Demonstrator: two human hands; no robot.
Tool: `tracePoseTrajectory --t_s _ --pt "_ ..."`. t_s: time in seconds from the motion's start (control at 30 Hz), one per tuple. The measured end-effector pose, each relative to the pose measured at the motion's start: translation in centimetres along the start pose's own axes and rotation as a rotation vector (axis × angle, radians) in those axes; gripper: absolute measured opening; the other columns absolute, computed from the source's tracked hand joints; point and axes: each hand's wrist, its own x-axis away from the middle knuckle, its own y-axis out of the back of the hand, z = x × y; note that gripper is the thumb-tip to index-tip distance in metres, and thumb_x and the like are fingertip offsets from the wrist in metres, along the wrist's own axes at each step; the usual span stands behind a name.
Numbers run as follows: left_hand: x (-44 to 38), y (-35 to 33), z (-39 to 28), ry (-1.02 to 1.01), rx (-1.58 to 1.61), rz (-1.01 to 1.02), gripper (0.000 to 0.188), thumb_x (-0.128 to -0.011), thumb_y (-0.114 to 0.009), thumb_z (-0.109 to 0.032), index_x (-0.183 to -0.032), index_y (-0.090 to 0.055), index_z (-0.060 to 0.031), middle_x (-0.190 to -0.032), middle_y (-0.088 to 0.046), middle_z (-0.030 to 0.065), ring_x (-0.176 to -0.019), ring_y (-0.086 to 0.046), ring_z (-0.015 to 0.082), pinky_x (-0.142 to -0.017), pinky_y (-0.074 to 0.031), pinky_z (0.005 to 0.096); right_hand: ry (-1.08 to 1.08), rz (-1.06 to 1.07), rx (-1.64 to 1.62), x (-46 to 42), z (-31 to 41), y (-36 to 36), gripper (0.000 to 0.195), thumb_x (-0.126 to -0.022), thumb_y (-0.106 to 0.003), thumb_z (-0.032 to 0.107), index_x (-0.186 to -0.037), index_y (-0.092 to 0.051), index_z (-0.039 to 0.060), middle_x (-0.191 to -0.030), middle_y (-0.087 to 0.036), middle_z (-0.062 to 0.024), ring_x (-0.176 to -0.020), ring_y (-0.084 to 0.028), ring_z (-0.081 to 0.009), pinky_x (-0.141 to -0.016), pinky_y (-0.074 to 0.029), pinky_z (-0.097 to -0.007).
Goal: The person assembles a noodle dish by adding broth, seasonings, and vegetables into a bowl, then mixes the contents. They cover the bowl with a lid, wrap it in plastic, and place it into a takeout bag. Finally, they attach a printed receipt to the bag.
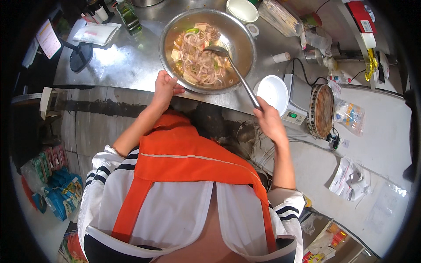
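A wide stainless steel mixing bowl (242,41) stands near the front edge of the metal counter. Inside it lies a wet mix of sliced onion, pale flat slices and green pepper pieces (197,65). My left hand (165,88) holds the bowl's near left rim, thumb above and fingers at its outer side. In my right hand (271,122) is the handle of a metal ladle (241,78). The ladle's head rests on the food, left of the bowl's bare right wall. Just beyond my right hand sits a white plastic tub (272,93).
A digital scale (297,97) with a lit display and a round wooden board on edge (320,110) stand at right. Behind are a white bowl (242,10), a box of wooden sticks (279,17) and a green bottle (129,18). Left is a tablet stand (80,57). Cables hang below right.
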Motion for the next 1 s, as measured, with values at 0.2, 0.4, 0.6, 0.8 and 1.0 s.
tracePoseTrajectory --t_s 0.2,0.4,0.6,0.8,1.0 --pt "0.3 -0.5 -0.8 0.031 -0.015 -0.013 0.019 -0.094 -0.046 -0.002 -0.110 -0.038 -0.0029 -0.093 -0.059 0.0098 -0.072 -0.063 0.0185 -0.063 -0.058 0.0324 -0.217 0.253 -0.229 5.1 1.7 6.9 0.042 -0.094 -0.055 0.010 -0.135 -0.050 0.0031 -0.071 -0.052 -0.0033 -0.052 -0.048 -0.0090 -0.049 -0.043 -0.0268" --pt "0.2 -0.4 -0.8 0.035 -0.014 0.010 0.018 -0.094 -0.045 0.000 -0.110 -0.038 -0.0022 -0.096 -0.061 0.0111 -0.073 -0.063 0.0190 -0.063 -0.058 0.0324 -0.207 0.500 -0.280 4.2 3.7 3.6 0.040 -0.096 -0.051 0.012 -0.135 -0.048 0.0033 -0.071 -0.056 -0.0097 -0.055 -0.053 -0.0199 -0.053 -0.045 -0.0328" --pt "0.8 -1.0 -1.7 0.046 -0.023 -0.013 0.015 -0.095 -0.048 -0.004 -0.109 -0.042 -0.0049 -0.083 -0.052 0.0021 -0.072 -0.059 0.0147 -0.069 -0.059 0.0351 -0.004 0.266 0.009 2.2 3.9 2.9 0.030 -0.094 -0.053 0.014 -0.120 -0.051 0.0001 -0.089 -0.061 -0.0302 -0.089 -0.058 -0.0478 -0.078 -0.045 -0.0504" --pt "-0.1 -0.3 -0.4 0.024 -0.024 -0.001 0.015 -0.095 -0.045 -0.001 -0.108 -0.039 -0.0026 -0.094 -0.060 0.0098 -0.072 -0.062 0.0187 -0.065 -0.058 0.0331 -0.055 0.428 -0.041 2.5 4.0 3.2 0.032 -0.095 -0.052 0.016 -0.119 -0.051 -0.0037 -0.093 -0.061 -0.0312 -0.095 -0.059 -0.0463 -0.082 -0.046 -0.0494" --pt "-0.2 0.1 -0.4 0.036 -0.039 0.000 0.014 -0.095 -0.045 -0.001 -0.107 -0.039 -0.0025 -0.093 -0.059 0.0102 -0.070 -0.062 0.0185 -0.065 -0.058 0.0329 -0.053 0.253 0.118 0.8 4.2 3.0 0.033 -0.092 -0.057 0.017 -0.121 -0.054 0.0019 -0.092 -0.064 -0.0279 -0.093 -0.060 -0.0445 -0.080 -0.047 -0.0499"
